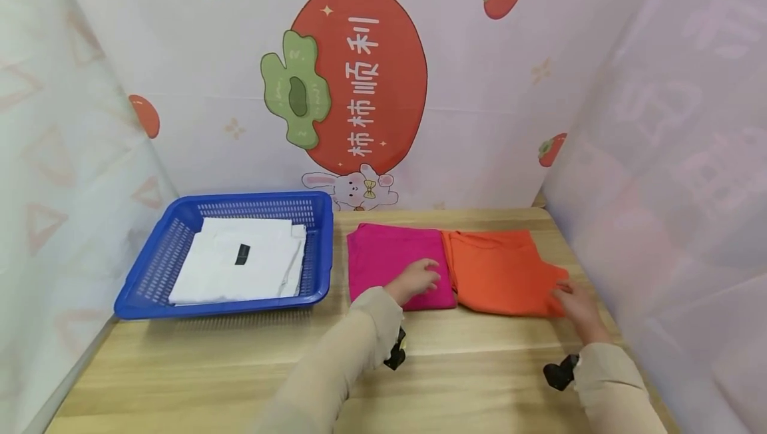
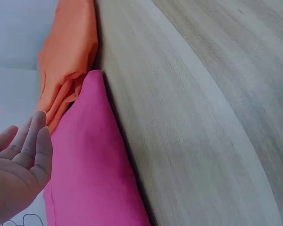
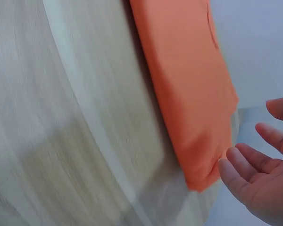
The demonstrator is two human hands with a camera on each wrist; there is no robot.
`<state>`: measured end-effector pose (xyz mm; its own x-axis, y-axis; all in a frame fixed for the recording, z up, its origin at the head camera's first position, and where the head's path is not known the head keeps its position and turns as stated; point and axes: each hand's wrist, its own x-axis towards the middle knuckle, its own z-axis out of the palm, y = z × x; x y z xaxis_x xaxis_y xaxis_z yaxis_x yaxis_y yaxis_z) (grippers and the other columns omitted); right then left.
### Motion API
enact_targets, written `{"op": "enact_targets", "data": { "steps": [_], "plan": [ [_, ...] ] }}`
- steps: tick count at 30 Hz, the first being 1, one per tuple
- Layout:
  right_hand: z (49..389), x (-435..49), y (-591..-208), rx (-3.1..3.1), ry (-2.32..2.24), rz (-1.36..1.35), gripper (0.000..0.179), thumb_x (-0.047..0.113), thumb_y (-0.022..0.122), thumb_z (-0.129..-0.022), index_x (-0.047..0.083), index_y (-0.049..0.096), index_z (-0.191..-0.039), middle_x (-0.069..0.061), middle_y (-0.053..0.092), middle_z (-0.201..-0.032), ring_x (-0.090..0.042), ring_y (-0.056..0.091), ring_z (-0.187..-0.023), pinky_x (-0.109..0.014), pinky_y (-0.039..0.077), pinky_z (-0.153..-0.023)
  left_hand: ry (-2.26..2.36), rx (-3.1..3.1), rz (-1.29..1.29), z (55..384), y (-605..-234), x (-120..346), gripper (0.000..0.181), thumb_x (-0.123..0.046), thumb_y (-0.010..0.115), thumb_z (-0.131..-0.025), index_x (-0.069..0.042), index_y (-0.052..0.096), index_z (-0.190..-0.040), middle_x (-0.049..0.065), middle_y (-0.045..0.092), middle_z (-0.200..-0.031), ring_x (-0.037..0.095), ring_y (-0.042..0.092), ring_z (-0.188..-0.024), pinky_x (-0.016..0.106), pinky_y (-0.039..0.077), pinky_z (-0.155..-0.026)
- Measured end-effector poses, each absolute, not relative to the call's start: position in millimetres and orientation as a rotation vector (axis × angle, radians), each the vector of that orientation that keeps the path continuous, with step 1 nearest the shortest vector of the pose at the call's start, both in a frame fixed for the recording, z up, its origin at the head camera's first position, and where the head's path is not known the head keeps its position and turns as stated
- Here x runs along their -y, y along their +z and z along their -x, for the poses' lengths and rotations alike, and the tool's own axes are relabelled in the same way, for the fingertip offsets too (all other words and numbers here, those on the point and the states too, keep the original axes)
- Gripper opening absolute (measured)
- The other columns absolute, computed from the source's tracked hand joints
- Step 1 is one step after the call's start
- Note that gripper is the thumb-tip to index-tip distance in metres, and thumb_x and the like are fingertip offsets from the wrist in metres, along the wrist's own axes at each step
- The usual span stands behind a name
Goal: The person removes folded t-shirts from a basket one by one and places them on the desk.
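Folded magenta cloth [image 1: 383, 261] lies on the table, and a folded orange garment [image 1: 497, 274] lies against its right side. My left hand [image 1: 416, 279] is over the right part of the magenta cloth, fingers relaxed and holding nothing. In the left wrist view the left hand [image 2: 21, 165] shows its palm, with the magenta cloth [image 2: 92, 165] beside it. At the orange garment's right end is my right hand [image 1: 576, 304], its fingers loosely bent. The right wrist view shows the right hand [image 3: 264, 174] by the corner of the orange garment [image 3: 188, 94], nothing gripped; contact is unclear.
A blue plastic basket [image 1: 323, 254] stands at the left with folded white cloth [image 1: 240, 261] in it, a small black label on top. Printed curtains [image 1: 479, 88] close off the back and both sides of the wooden table [image 1: 467, 374].
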<state>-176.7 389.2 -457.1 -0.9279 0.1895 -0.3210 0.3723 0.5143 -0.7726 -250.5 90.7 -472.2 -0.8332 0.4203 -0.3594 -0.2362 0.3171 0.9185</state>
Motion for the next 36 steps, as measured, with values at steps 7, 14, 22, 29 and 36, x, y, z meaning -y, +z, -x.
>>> {"op": "enact_targets", "data": {
  "steps": [7,14,22,29,36],
  "plan": [
    [180.8,-349.7,-456.3,-2.467,-1.557,-0.343,0.053,0.022,0.035,-0.092,-0.01,0.018,-0.131,-0.032,0.021,-0.13,-0.042,0.027,-0.115,-0.048,0.028,-0.091,1.635,-2.018,-0.156,237.1,-469.6,-64.6,0.041,-0.018,0.046,-0.088,-0.003,0.041,-0.126,0.01,0.053,-0.11,0.021,0.056,-0.089,0.039,0.042,-0.081],
    [190.1,-310.4,-458.5,-2.354,-1.701,-0.233,0.051,0.018,0.039,-0.091,-0.008,0.021,-0.131,-0.029,0.023,-0.131,-0.039,0.027,-0.117,-0.046,0.028,-0.093,1.753,-1.96,-0.134,225.9,-466.2,-41.3,0.039,-0.018,0.046,-0.089,-0.002,0.041,-0.125,0.012,0.051,-0.114,0.018,0.056,-0.088,0.04,0.041,-0.082],
    [196.7,-270.6,-460.8,-2.242,-1.81,-0.246,0.047,0.014,0.042,-0.09,-0.006,0.026,-0.13,-0.026,0.028,-0.129,-0.037,0.032,-0.115,-0.045,0.03,-0.092,1.912,-1.919,-0.108,216.4,-459.3,-13.6,0.034,-0.013,0.043,-0.09,-0.001,0.044,-0.121,0.019,0.049,-0.116,0.025,0.055,-0.093,0.045,0.037,-0.086],
    [202.7,-231.2,-469.6,-2.154,-1.916,-0.226,0.043,0.009,0.043,-0.089,-0.008,0.03,-0.127,-0.027,0.034,-0.124,-0.038,0.037,-0.11,-0.042,0.034,-0.09,2.031,-1.867,-0.137,210.5,-451.6,10.5,0.034,-0.012,0.04,-0.091,0.003,0.04,-0.121,0.023,0.046,-0.118,0.028,0.054,-0.095,0.046,0.036,-0.087],
    [207.5,-191.4,-469.3,-2.07,-2.017,-0.162,0.041,0.007,0.045,-0.088,-0.009,0.034,-0.125,-0.028,0.037,-0.122,-0.038,0.04,-0.108,-0.044,0.033,-0.09,2.109,-1.862,-0.135,204.6,-436.2,33.5,0.031,-0.011,0.04,-0.091,0.001,0.043,-0.119,0.022,0.046,-0.118,0.028,0.052,-0.097,0.042,0.039,-0.085]
  ]
}}
